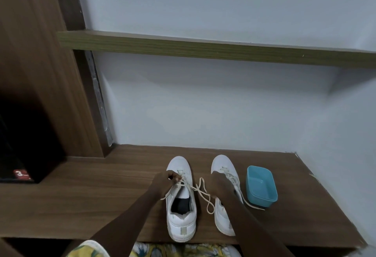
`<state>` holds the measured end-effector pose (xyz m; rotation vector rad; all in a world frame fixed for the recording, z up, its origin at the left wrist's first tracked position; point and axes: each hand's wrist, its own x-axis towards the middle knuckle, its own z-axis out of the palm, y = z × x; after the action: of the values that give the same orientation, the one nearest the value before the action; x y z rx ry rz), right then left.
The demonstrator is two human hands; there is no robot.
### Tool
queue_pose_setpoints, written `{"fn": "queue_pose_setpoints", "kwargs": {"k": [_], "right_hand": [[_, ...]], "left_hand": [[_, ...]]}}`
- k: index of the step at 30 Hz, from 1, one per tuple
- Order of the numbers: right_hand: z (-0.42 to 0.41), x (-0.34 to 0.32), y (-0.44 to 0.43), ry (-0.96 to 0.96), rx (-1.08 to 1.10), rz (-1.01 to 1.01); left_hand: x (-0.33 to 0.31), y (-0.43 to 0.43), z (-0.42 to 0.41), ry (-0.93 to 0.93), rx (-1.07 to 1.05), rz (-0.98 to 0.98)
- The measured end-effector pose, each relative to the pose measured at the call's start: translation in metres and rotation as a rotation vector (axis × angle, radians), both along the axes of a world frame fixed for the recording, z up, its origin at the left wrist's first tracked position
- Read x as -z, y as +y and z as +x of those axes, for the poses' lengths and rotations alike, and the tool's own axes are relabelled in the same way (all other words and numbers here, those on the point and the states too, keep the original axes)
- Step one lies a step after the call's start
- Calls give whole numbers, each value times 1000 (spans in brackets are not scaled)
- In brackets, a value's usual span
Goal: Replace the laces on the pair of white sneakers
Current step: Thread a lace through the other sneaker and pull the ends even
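The left hand (162, 182) pinches a cream lace (198, 188) right at the top holes of the left shoe (181, 226). From that pinch the lace runs off to the right, crosses over itself and hangs in a loop between the two shoes. One strand goes up to the right hand (220, 185), which lies over the right shoe (222, 165). Its fingers are tucked under, so I cannot tell if it holds the lace. Both shoes stand side by side on the wooden desk (101, 195), toes pointing away. A blue tub (261, 185) sits just right of the right hand.
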<state>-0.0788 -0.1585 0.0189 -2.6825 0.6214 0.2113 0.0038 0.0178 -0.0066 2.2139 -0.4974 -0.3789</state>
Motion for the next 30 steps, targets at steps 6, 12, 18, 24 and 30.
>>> {"fn": "queue_pose_setpoints", "kwargs": {"k": [6, 12, 18, 24, 30], "right_hand": [[4, 3, 5, -29, 44, -102], [14, 8, 31, -134, -55, 226], [3, 6, 21, -96, 13, 124], [-4, 12, 22, 6, -33, -128], [9, 9, 36, -189, -5, 223]], "left_hand": [[3, 4, -2, -30, 6, 10], [6, 10, -4, 12, 8, 38], [11, 24, -1, 75, -34, -14], [6, 18, 1, 0, -10, -136], [8, 9, 6, -60, 1, -102]]}}
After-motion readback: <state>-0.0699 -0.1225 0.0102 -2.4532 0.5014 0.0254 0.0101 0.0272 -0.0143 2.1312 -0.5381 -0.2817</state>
